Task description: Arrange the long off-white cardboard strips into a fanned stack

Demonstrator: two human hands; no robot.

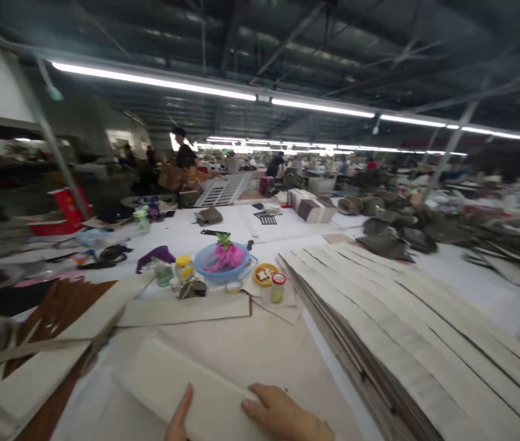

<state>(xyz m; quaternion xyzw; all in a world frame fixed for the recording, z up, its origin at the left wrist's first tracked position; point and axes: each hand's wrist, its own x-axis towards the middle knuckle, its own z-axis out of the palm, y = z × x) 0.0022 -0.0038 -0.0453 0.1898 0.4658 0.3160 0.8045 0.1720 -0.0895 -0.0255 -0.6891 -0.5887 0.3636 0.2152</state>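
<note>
A pale cream rectangular panel [195,373], or a thin stack of such panels, lies slanted at the front of the work table; blur hides its thickness. My left hand [179,416] enters at the bottom edge, its thumb on the panel's near side and its other fingers out of sight. On the opposite long edge, my right hand [282,413] has its fingers bent against the panel. Between them the two hands hold it. Beneath spreads a beige sheet [278,343], with a narrow cream strip [186,310] across its far end.
Long layered cream strips [379,306] form a pile on the right. Brown and cream pieces [62,312] lie left. Beyond stand a blue basin [204,269] holding a pink bag, a red-lidded jar [277,288] and a yellow-lidded jar [184,268]. Dark bundles [388,236] sit farther right.
</note>
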